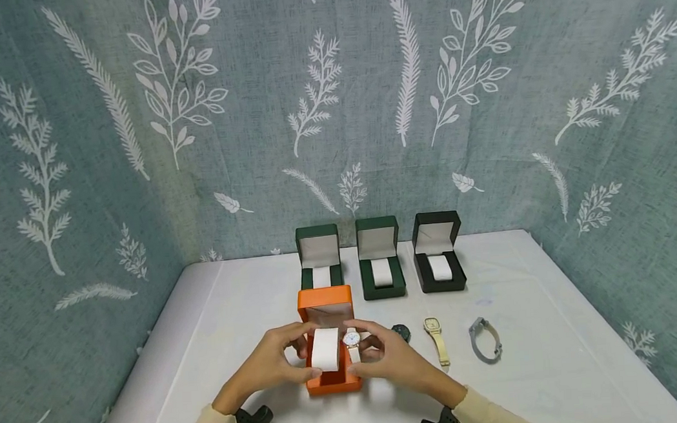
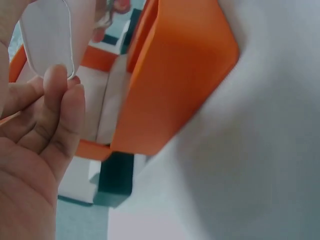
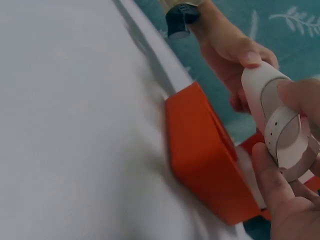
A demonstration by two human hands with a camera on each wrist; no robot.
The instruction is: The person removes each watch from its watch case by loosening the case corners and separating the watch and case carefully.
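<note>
My left hand (image 1: 273, 359) pinches a white watch cushion (image 1: 325, 350) by its ends, holding it above the orange watch box (image 1: 334, 387). The box stands with its lid up. Right beside the cushion, my right hand (image 1: 395, 358) grips a wristwatch (image 1: 352, 338) with a round white dial and a pale strap. In the right wrist view the strap (image 3: 276, 131) is looped, its holes showing, and overlaps the end of the cushion (image 3: 254, 95). The left wrist view shows the cushion's flat end (image 2: 47, 35) with fingertips against it.
Behind stand two dark green watch boxes (image 1: 367, 281) and a black one (image 1: 424, 282), lids up, each with a white cushion. To the right lie a dark watch (image 1: 402, 332), partly behind my hand, a gold watch (image 1: 438, 342) and a grey-strapped watch (image 1: 487, 358) on the white tabletop (image 1: 557, 366).
</note>
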